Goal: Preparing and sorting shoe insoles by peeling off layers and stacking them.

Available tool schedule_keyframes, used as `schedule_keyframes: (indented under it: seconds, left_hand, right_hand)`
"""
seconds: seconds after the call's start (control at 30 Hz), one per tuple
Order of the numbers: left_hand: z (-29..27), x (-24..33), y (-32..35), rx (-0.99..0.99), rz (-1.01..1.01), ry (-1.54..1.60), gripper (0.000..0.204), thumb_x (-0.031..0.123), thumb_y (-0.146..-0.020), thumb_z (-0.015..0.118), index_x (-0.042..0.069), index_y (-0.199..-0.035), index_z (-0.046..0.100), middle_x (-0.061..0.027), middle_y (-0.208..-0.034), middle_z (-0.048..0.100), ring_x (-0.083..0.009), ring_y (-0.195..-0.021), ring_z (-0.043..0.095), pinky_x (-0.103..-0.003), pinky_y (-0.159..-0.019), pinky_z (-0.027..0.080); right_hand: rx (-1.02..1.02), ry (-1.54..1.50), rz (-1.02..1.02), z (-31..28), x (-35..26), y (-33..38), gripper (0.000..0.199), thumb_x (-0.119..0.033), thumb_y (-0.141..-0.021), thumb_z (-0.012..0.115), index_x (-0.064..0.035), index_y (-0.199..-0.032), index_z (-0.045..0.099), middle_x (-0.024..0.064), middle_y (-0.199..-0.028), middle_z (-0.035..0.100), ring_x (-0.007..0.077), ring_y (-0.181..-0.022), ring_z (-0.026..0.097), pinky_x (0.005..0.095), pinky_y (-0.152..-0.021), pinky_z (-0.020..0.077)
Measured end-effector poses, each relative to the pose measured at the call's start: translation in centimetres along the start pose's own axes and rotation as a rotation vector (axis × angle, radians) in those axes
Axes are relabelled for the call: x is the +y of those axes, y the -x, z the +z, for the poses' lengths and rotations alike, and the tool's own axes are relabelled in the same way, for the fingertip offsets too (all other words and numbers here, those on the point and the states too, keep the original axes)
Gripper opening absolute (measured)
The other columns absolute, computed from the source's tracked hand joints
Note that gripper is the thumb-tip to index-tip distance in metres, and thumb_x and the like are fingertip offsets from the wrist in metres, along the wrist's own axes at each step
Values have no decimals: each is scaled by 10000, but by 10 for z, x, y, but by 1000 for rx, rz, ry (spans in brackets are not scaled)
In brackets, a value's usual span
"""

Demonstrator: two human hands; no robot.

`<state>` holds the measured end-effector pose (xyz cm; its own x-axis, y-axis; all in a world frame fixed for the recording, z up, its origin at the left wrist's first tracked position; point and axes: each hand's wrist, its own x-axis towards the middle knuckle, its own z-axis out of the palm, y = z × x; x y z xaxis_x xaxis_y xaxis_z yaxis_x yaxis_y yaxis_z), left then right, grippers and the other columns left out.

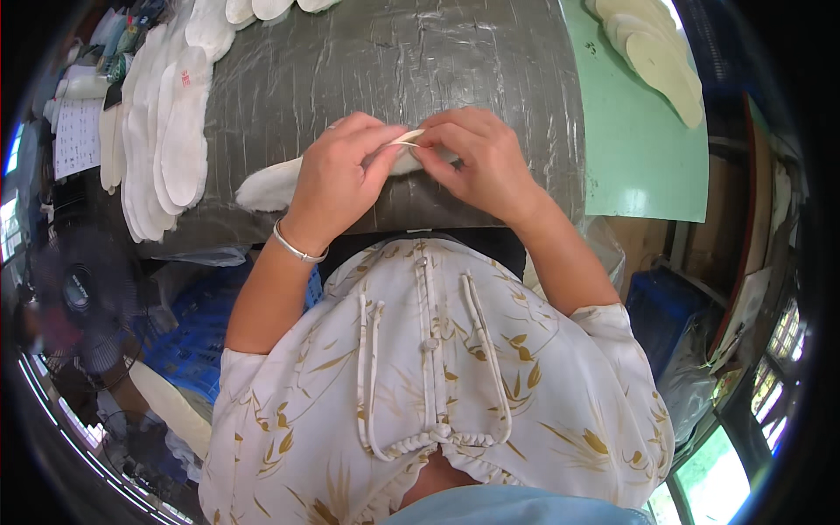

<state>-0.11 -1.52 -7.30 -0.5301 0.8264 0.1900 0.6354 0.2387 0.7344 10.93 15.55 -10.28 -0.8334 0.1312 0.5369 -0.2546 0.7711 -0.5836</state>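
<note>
White fleecy insole-shaped piece with a thin cream edge lies in front of me, near the close edge of a dark grey worktop covered in crinkled, shiny film. Its rounded end points to my left and rests on the film, while the other part passes under and between my 2 hands. My bare left hand is curled over the piece, with thumb and fingers pinching its raised cream edge. My bare right hand grips the same edge just beside it, thumb and forefinger closed together, the other fingers bent. I cannot tell how the underside sits beneath my palms. A slim silver-coloured bangle circles my left wrist.

On the left of the worktop, overlapping white fleecy insoles lie in a long row, the front 1 bearing a small red mark. More white rounded pieces show at the top edge. To the right, a fanned stack of smooth cream insole shapes lies on a pale green flat sheet. Below left are a dark round fan and a blue plastic crate.
</note>
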Motion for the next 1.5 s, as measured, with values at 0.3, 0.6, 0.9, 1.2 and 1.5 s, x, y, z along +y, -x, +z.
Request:
schedule_keyframes:
  seconds: [0.3, 0.6, 0.9, 1.2, 1.5]
  left_hand:
    - [7, 4, 4, 55, 28, -58, 132, 77, -839, 683, 52, -965, 715, -67, -858, 648, -260, -765, 618, -368, -690, 450]
    - [9, 7, 4, 68, 53, -95, 126, 62, -837, 674, 44, -956, 710, -80, -861, 649, -268, -755, 619, -373, -685, 451]
    - [15, 6, 9, 122, 15, -108, 120, 79, -838, 671, 56, -952, 704, -75, -884, 644, -279, -782, 612, -371, -716, 454]
    - [14, 8, 10, 106, 25, -140, 184, 171, -800, 745, 74, -952, 713, -60, -897, 651, -267, -813, 618, -373, -716, 454]
    - [19, 5, 13, 163, 42, -173, 139, 158, -794, 749, 104, -920, 727, -23, -868, 657, -230, -787, 610, -351, -691, 419]
  right_hand:
    - [-209, -133, 118, -29, 6, 7, 174, -1, -798, 714, -49, -960, 674, 91, -909, 708, 259, -800, 693, 327, -679, 559]
    - [-188, -106, 66, -27, 5, 4, 161, -28, -790, 732, -59, -935, 672, 71, -940, 699, 257, -818, 679, 334, -705, 552]
    - [-173, -160, 125, -25, 5, 6, 144, -35, -782, 742, -67, -895, 658, 61, -997, 691, 253, -844, 679, 326, -711, 549]
    - [-134, -144, 35, -21, 10, 7, 163, -16, -765, 749, -59, -893, 658, 64, -968, 690, 235, -832, 680, 322, -706, 554]
    - [-101, -185, 139, -14, 6, 12, 146, 7, -763, 733, -30, -855, 626, 79, -962, 685, 212, -797, 667, 303, -677, 544]
